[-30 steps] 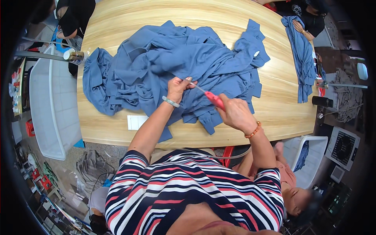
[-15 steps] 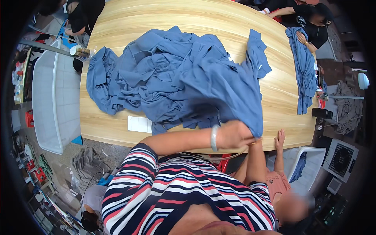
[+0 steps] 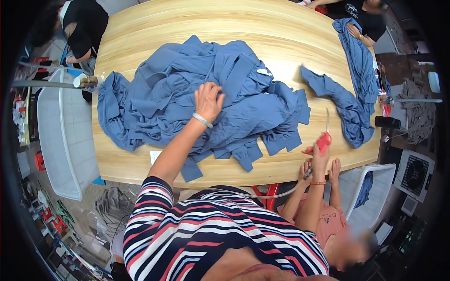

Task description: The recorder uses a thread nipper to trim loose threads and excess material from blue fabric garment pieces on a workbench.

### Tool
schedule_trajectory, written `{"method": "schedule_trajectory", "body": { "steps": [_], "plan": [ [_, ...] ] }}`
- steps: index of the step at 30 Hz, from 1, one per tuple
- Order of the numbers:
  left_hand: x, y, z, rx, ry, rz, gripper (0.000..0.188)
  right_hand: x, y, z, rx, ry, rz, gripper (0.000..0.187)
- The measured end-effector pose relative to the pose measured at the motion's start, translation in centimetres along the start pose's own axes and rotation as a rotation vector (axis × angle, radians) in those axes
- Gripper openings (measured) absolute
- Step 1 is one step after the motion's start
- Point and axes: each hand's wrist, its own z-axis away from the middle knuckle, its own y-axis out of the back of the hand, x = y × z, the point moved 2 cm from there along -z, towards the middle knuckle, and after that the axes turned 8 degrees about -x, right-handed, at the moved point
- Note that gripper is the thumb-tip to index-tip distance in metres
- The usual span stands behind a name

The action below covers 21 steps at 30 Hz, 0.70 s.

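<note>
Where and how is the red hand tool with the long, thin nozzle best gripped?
Probably by the thicker lower part of the red hand tool, coming from the picture's lower side: its long, thin nozzle points away, upward in view, and the bare right hand holds it there.

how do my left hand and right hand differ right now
Your left hand is at the blue garment heap; your right hand holds a red tool. The left hand's wrist wears a pale bangle, the right hand's a reddish beaded bracelet. Both are ungloved.
</note>
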Motion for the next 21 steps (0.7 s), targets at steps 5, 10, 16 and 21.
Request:
{"method": "schedule_trajectory", "body": {
  "steps": [5,10,16,21],
  "plan": [
    [0.8,4.8,1.0,-0.144,0.161,0.883,0.010,-6.8,-5.2,0.2,-0.137,0.153,0.086,0.029],
    [-1.4,17.7,9.8,-0.278,0.025,1.287,0.015,-8.7,-6.0,-0.4,-0.231,0.187,0.106,0.024],
    [-2.3,14.5,18.4,-1.019,0.321,0.451,0.027,-8.4,-8.8,-1.3,-0.364,0.166,0.194,0.021],
    [-5.5,11.8,17.2,0.081,0.358,-0.101,0.059,-9.7,-10.2,-0.6,-0.444,0.209,0.268,0.022]
  ]
}}
